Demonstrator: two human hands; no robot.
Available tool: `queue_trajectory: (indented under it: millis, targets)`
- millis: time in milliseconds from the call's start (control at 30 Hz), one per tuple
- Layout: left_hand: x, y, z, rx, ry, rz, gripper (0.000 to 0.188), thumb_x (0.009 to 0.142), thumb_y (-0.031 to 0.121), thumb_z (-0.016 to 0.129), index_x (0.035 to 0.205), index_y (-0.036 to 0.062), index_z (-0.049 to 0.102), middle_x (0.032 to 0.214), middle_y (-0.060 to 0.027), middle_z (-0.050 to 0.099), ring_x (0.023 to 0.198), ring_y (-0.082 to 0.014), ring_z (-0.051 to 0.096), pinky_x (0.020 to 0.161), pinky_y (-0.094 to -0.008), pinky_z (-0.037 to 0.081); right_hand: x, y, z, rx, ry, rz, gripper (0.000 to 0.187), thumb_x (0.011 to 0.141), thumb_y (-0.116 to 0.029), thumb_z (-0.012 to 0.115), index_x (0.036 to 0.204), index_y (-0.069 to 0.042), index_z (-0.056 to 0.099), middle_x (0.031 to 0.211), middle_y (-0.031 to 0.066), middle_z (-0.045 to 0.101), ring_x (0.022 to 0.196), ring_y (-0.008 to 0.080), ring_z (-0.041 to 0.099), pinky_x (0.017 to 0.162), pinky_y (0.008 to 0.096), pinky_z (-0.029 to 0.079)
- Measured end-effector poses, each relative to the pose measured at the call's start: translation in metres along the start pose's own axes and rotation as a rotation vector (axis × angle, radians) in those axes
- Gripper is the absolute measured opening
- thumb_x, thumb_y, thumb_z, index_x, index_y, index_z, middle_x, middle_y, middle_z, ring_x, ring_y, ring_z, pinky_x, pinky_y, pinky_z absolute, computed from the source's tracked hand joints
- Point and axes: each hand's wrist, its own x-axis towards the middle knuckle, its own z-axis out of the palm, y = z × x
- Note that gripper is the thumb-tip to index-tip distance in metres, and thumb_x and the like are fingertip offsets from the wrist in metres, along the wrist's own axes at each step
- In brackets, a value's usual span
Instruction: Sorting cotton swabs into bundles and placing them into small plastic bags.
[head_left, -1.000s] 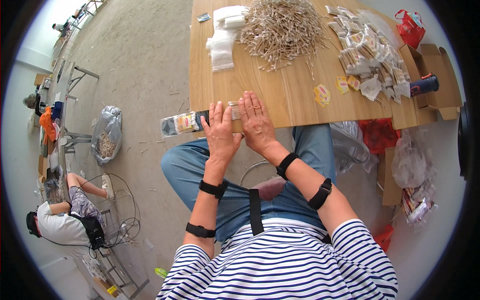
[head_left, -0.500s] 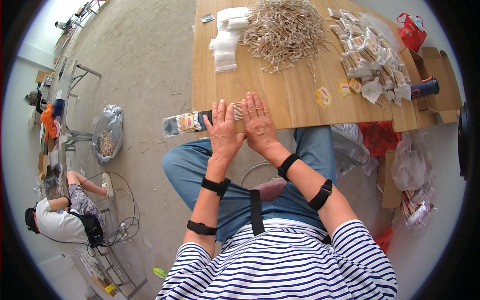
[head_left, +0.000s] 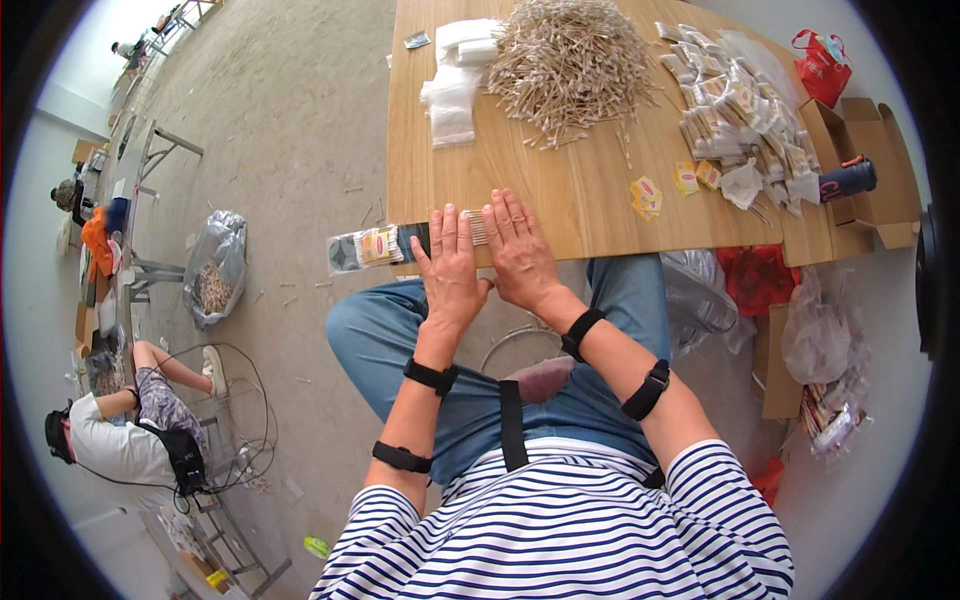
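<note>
Both hands lie flat at the near left edge of the wooden table (head_left: 580,200), fingers stretched forward. A short row of cotton swabs (head_left: 478,226) shows between them. My left hand (head_left: 451,275) touches the row's left side; my right hand (head_left: 523,258) rests on its right side. Part of the row is hidden under the fingers. Just left of my left hand, a clear packet of cotton swabs (head_left: 379,246) with a yellow, white and red card juts past the table's corner. A dark piece (head_left: 411,240) lies between that packet and my left fingers.
Farther back are a big heap of loose cotton swabs (head_left: 570,70), clear plastic bags (head_left: 453,105), filled packets (head_left: 740,100) and small yellow cards (head_left: 646,197). A dark bottle (head_left: 848,180) and cardboard box (head_left: 880,150) stand right. On the left a person (head_left: 130,440) sits near cables.
My hands have shifted very slightly toward me and remain flat on the row. The packet has hardly moved.
</note>
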Motion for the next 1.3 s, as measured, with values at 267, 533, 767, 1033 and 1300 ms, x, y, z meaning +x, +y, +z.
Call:
queue_trajectory:
  millis: [267,533,767,1033,1300]
  targets:
    - [0.012,-0.007,0.009,0.074,0.043,0.031,0.109,0.060,0.019,0.086,0.153,0.0027,0.030,0.162,-0.0143,0.025,0.152,-0.0296,0.018,0.118,-0.0615,0.012,0.001,-0.002,0.003,-0.019,0.029,0.007,0.088,0.072,-0.020,0.074,0.146,0.007,0.035,0.158,0.0275,0.027,0.150,0.0388,0.022,0.123,0.0468,0.016]
    - [0.003,-0.004,0.014,0.090,-0.007,0.023,0.106,0.063,0.020,0.084,0.153,0.0017,0.031,0.163,-0.0147,0.023,0.153,-0.0289,0.017,0.118,-0.0628,0.008,0.001,-0.003,0.009,0.014,0.059,0.030,0.085,0.073,-0.016,0.071,0.147,0.007,0.035,0.157,0.0268,0.028,0.149,0.0385,0.023,0.123,0.0472,0.017]
    - [0.008,0.000,0.022,0.103,0.045,0.071,0.097,0.071,0.018,0.076,0.155,0.0068,0.029,0.163,-0.0129,0.023,0.154,-0.0281,0.015,0.118,-0.0651,0.007,0.004,-0.003,0.007,-0.084,0.030,0.026,0.091,0.071,-0.018,0.074,0.149,0.006,0.032,0.158,0.0258,0.027,0.150,0.0388,0.021,0.123,0.0472,0.016]
    - [0.006,-0.003,0.030,0.228,0.067,0.047,0.109,0.066,0.024,0.083,0.157,0.0109,0.025,0.165,-0.0104,0.018,0.154,-0.0261,0.013,0.117,-0.0662,0.009,0.002,-0.007,0.001,-0.015,-0.065,0.051,0.102,0.066,-0.018,0.080,0.151,0.005,0.029,0.161,0.0236,0.022,0.152,0.0373,0.016,0.123,0.0477,0.013]
    - [-0.026,-0.030,-0.042,-0.459,0.344,-0.014,0.070,0.071,0.011,0.081,0.134,-0.0023,0.051,0.135,-0.0184,0.055,0.126,-0.0336,0.053,0.106,-0.0391,0.042,0.002,-0.004,0.004,-0.129,-0.078,0.042,0.106,0.065,-0.018,0.083,0.152,0.004,0.026,0.161,0.0226,0.021,0.152,0.0361,0.016,0.123,0.0483,0.015]
